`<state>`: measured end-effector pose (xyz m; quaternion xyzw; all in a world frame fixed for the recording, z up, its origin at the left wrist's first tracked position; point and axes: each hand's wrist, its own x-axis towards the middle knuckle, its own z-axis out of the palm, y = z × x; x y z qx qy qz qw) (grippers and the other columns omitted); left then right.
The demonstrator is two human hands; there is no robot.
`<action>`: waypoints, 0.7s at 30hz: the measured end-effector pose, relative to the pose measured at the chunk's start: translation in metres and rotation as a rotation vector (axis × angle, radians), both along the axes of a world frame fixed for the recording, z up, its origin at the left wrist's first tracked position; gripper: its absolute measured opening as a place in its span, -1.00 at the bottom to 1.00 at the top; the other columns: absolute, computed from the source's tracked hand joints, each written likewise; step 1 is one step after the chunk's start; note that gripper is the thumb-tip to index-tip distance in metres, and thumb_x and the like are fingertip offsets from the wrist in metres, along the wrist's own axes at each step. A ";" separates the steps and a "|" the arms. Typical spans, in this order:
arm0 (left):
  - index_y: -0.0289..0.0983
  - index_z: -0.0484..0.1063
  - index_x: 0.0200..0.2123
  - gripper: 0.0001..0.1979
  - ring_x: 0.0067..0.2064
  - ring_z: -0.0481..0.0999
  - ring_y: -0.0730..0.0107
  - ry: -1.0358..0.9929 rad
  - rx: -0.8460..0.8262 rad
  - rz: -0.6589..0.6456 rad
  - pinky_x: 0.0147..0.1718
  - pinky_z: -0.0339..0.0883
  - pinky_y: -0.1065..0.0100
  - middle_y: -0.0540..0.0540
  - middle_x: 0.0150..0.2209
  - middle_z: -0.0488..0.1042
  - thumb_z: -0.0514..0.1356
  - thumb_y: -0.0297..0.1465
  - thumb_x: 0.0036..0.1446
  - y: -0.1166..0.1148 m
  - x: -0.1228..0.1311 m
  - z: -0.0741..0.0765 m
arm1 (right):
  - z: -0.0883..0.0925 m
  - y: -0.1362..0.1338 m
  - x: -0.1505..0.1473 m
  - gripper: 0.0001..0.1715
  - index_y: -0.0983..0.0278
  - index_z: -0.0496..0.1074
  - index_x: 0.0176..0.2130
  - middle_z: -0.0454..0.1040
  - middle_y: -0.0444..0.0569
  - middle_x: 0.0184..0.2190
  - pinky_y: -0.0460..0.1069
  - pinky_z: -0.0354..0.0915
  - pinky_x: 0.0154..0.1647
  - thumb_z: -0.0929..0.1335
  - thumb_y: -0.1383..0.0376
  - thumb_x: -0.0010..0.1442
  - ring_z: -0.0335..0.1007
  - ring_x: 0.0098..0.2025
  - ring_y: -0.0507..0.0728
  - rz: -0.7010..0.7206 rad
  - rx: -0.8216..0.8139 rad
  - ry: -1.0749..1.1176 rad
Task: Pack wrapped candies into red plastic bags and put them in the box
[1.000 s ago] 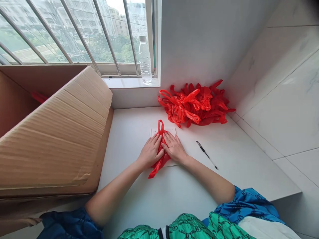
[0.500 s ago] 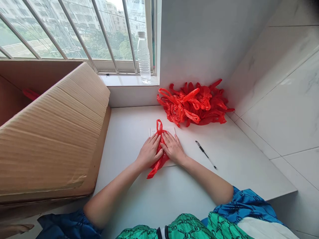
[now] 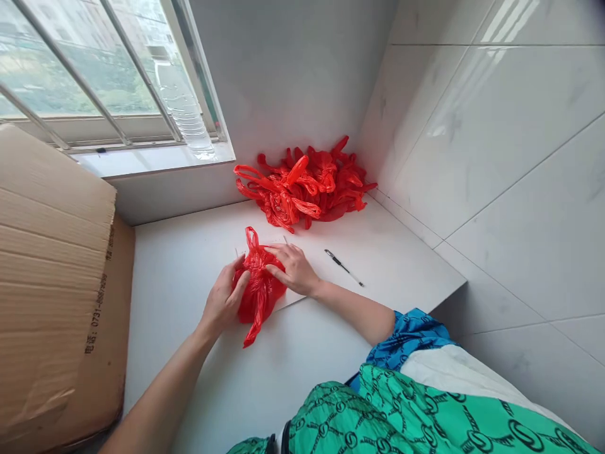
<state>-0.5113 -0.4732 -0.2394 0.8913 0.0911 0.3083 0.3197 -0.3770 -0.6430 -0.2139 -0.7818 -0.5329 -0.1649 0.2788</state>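
A knotted red plastic bag (image 3: 259,284) lies on a white sheet (image 3: 293,297) on the white table. One handle loop points away from me, and a twisted end points toward me. My left hand (image 3: 224,293) rests at the bag's left side, thumb and fingers apart. On the right, my right hand (image 3: 295,268) touches the bag's upper right with its fingers spread. Neither hand is closed round the bag. Behind them, a heap of red plastic bags (image 3: 307,189) lies against the wall.
A black and clear pen (image 3: 344,267) lies right of my right hand. At the left stands a large open cardboard box (image 3: 51,284). A water bottle (image 3: 184,110) stands on the window sill (image 3: 142,157). Tiled wall (image 3: 510,157) borders the right.
My hands have moved apart to the bag's sides, and the bag looks wider and puffier between them. The view has turned to the right, and the box's inside is out of sight.
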 end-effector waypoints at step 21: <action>-0.19 0.48 -0.11 -0.75 -0.37 0.46 0.42 -0.160 0.180 0.103 -0.34 0.32 0.39 0.00 -0.41 0.47 0.04 -0.27 0.34 -0.027 -0.030 0.006 | 0.016 -0.040 0.013 -0.70 0.18 0.44 -0.04 0.57 -0.02 -0.09 0.03 0.41 -0.16 0.26 0.15 0.32 0.52 -0.20 0.11 0.016 0.031 0.417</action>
